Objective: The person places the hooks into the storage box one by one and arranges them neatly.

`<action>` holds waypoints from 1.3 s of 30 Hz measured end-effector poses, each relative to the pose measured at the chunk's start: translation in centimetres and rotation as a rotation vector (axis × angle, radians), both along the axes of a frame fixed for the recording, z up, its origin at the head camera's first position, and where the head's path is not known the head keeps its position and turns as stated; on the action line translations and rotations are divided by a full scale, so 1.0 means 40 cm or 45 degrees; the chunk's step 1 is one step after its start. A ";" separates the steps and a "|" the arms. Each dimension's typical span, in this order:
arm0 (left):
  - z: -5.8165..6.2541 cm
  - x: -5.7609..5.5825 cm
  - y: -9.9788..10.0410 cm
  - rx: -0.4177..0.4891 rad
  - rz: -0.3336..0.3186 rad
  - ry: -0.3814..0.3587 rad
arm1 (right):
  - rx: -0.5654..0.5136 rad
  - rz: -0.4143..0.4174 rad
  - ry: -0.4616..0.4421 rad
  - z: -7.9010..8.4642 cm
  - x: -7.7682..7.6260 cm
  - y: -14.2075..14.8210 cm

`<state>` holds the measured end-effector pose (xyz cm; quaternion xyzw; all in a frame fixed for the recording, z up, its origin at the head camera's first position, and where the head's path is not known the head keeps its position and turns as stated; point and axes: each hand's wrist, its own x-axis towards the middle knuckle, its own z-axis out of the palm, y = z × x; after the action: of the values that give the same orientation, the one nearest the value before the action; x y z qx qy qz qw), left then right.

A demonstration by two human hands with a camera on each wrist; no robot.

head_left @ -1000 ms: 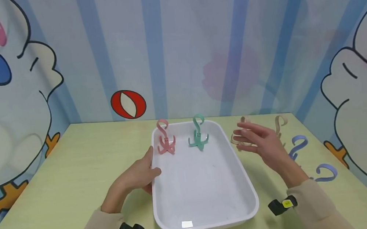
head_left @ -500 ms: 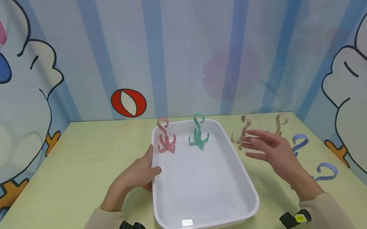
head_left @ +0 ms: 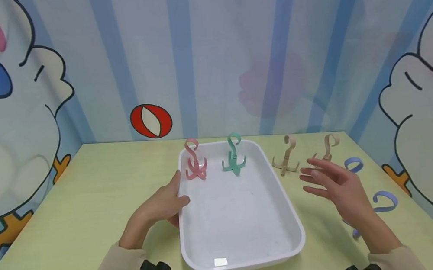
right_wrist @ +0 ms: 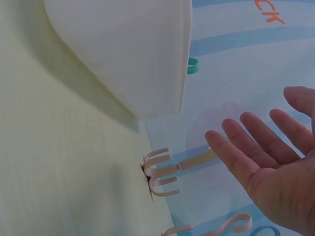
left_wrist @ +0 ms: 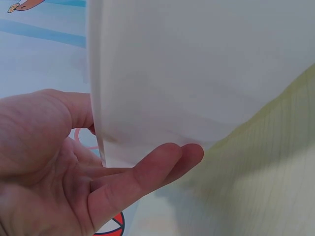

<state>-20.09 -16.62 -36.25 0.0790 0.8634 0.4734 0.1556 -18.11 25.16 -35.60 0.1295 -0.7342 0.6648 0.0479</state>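
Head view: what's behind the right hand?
Behind the right hand: rightmost beige hook, upper part showing; far blue hook, curl only; near blue hook, curl and a few lower bits. Their other parts are covered.

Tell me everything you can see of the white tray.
The white tray is a glossy, plastic-looking rectangle with rounded corners and a raised rim. It sits open side up on the table, long sides running away from the person. The left hand grips its left rim, thumb over the edge. A pink hook and a green hook stand inside its far end.
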 end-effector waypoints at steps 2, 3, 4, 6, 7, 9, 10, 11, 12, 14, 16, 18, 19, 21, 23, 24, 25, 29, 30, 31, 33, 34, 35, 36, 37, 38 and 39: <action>0.001 0.001 -0.001 0.005 -0.002 -0.003 | -0.019 0.018 0.016 -0.003 0.010 0.008; 0.001 0.001 -0.001 0.008 -0.003 -0.005 | -0.030 0.024 0.020 -0.003 0.016 0.011; 0.001 0.000 -0.002 0.008 -0.002 -0.006 | -0.037 0.028 0.023 -0.003 0.022 0.015; 0.000 0.000 -0.003 0.009 -0.001 -0.009 | -0.045 0.036 0.025 -0.002 0.033 0.022; 0.000 -0.001 -0.003 0.009 -0.001 -0.010 | -0.049 0.036 0.023 -0.002 0.037 0.025; 0.000 -0.001 -0.004 0.007 0.000 -0.013 | -0.041 0.026 0.021 -0.001 0.045 0.030; 0.000 -0.001 -0.003 0.007 0.000 -0.013 | -0.036 0.022 0.017 -0.002 0.049 0.032; 0.000 -0.001 -0.003 0.006 -0.001 -0.015 | -0.033 0.017 0.011 -0.002 0.052 0.035; 0.000 0.000 -0.003 0.006 -0.002 -0.017 | -0.035 0.015 0.004 -0.004 0.056 0.037; 0.000 0.000 -0.002 0.007 -0.005 -0.022 | -0.029 0.003 -0.005 -0.007 0.065 0.042; 0.000 0.001 -0.001 0.005 -0.005 -0.025 | -0.017 -0.013 -0.012 -0.012 0.074 0.046; -0.001 0.001 -0.001 0.005 -0.006 -0.023 | 0.013 -0.034 -0.020 -0.015 0.082 0.050; -0.001 0.001 -0.001 0.004 -0.006 -0.021 | 0.032 -0.048 -0.026 -0.016 0.085 0.051; -0.001 0.001 -0.002 -0.001 -0.001 -0.022 | 0.067 -0.070 -0.041 -0.018 0.090 0.056; -0.001 0.003 -0.002 -0.010 0.009 -0.030 | 0.092 -0.088 -0.060 -0.019 0.095 0.061; -0.001 0.003 -0.003 -0.015 0.013 -0.034 | 0.097 -0.095 -0.066 -0.020 0.097 0.065; -0.001 0.004 -0.003 -0.020 0.018 -0.040 | 0.099 -0.098 -0.069 -0.020 0.100 0.069; -0.002 0.004 -0.002 -0.028 0.020 -0.042 | 0.070 -0.079 -0.064 -0.023 0.117 0.092; -0.002 0.003 -0.002 -0.028 0.017 -0.039 | 0.071 -0.074 -0.060 -0.024 0.122 0.099; -0.003 0.002 -0.001 -0.027 0.014 -0.036 | 0.079 -0.074 -0.059 -0.025 0.127 0.106; -0.003 0.001 -0.001 -0.024 0.007 -0.028 | 0.103 -0.085 -0.065 -0.025 0.137 0.122; -0.002 0.000 0.000 -0.024 0.005 -0.026 | 0.128 -0.103 -0.068 -0.025 0.142 0.131; -0.001 0.000 0.000 -0.024 0.002 -0.024 | 0.158 -0.119 -0.068 -0.024 0.147 0.139; 0.000 0.000 0.000 -0.025 0.001 -0.023 | 0.175 -0.131 -0.072 -0.024 0.151 0.147; 0.001 0.000 0.001 -0.026 0.000 -0.023 | 0.188 -0.142 -0.074 -0.024 0.155 0.155; 0.001 0.000 0.001 -0.030 0.000 -0.024 | 0.189 -0.147 -0.073 -0.024 0.158 0.163; 0.003 0.000 0.001 -0.033 -0.001 -0.027 | 0.181 -0.148 -0.069 -0.024 0.162 0.169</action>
<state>-20.08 -16.58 -36.15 0.0721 0.8678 0.4629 0.1658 -11.64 31.94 -36.58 0.0718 -0.7869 0.6102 0.0572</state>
